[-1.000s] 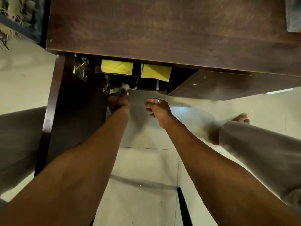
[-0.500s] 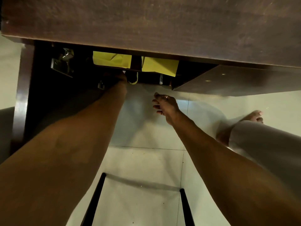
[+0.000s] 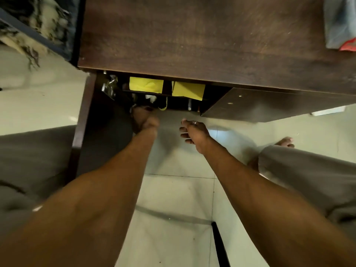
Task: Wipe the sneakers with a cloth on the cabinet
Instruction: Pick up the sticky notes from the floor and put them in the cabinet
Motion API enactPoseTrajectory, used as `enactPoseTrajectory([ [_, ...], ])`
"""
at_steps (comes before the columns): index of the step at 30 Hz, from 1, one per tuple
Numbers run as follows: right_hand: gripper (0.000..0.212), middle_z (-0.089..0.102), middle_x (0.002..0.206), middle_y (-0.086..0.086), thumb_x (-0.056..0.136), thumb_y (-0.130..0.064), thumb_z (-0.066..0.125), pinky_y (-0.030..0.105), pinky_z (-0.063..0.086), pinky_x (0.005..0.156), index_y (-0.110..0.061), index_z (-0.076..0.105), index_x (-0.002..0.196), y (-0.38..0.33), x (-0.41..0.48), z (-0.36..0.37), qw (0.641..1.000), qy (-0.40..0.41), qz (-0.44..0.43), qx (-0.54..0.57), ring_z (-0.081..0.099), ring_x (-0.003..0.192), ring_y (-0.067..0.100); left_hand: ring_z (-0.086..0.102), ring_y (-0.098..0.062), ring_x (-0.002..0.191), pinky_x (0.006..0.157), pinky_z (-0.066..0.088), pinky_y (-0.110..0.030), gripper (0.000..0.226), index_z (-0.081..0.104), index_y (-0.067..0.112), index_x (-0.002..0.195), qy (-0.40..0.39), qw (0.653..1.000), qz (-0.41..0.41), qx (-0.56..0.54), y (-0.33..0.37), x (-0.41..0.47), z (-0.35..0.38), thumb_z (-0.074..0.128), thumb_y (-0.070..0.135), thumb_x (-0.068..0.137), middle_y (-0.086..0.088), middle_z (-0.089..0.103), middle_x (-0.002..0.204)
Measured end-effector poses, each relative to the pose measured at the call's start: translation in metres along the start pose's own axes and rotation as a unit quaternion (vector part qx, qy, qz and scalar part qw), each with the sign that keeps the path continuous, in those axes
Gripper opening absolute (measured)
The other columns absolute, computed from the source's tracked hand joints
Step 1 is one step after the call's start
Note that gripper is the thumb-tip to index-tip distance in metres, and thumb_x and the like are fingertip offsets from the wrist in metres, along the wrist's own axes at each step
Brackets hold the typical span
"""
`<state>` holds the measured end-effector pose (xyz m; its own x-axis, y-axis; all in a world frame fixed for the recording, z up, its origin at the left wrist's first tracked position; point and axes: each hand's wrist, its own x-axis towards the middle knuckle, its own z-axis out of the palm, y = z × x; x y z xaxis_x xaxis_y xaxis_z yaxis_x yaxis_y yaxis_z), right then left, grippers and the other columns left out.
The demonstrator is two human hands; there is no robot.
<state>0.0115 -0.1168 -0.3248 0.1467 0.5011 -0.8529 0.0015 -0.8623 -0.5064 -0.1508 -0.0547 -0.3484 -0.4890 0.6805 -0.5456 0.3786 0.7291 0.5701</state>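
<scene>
Reaching low into the open cabinet [image 3: 212, 35] with the left hand [image 3: 144, 120], knuckles bent at the dark shelf mouth; cannot tell whether gripping anything. Holding the right hand [image 3: 193, 132] spread and idle above the tiled floor [image 3: 173, 199]. Cannot make out the sneakers for certain (perhaps the yellow-edged shape [image 3: 163, 107] in the shadow). Probably light, stiff-soled, soft-topped: best taken by heel or collar. Noting a pale, limp cloth [image 3: 336, 26] on the matt, scuffed wood-grain top, far right corner.
</scene>
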Motion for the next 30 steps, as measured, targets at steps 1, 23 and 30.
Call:
enactPoseTrajectory([
  [1, 0.025, 0.072, 0.099, -0.001, 0.102, -0.041, 0.058, 0.028, 0.050, 0.068, -0.018, 0.066, 0.109, -0.003, -0.008, 0.000, 1.000, -0.005, -0.001, -0.008, 0.067, 0.083, 0.016, 0.065, -0.032, 0.117, 0.094, 0.049, -0.032, 0.030, 0.067, 0.001, 0.123, 0.002, 1.000, 0.013, 0.002, 0.008, -0.018, -0.010, 0.063, 0.011, 0.095, -0.019, 0.068, 0.123],
  [23, 0.010, 0.070, 0.116, 0.008, 0.103, -0.024, 0.059, 0.035, 0.054, 0.081, -0.020, 0.068, 0.104, -0.025, -0.219, 0.034, 0.971, -0.067, -0.192, -0.125, 0.069, 0.105, 0.026, 0.064, -0.034, 0.111, 0.094, 0.052, -0.041, 0.032, 0.071, 0.017, 0.116, 0.116, 0.965, 0.180, 0.153, 0.027, -0.155, -0.221, 0.062, -0.001, 0.092, -0.012, 0.063, 0.126],
  [30, 0.012, 0.070, 0.114, 0.005, 0.103, -0.026, 0.059, 0.034, 0.053, 0.078, -0.020, 0.068, 0.105, -0.010, -0.238, 0.039, 0.963, -0.071, -0.219, -0.140, 0.070, 0.103, 0.024, 0.067, -0.033, 0.106, 0.089, 0.057, -0.040, 0.026, 0.073, 0.015, 0.110, 0.081, 0.973, 0.169, 0.137, 0.031, -0.158, -0.226, 0.061, -0.001, 0.094, -0.012, 0.069, 0.117],
])
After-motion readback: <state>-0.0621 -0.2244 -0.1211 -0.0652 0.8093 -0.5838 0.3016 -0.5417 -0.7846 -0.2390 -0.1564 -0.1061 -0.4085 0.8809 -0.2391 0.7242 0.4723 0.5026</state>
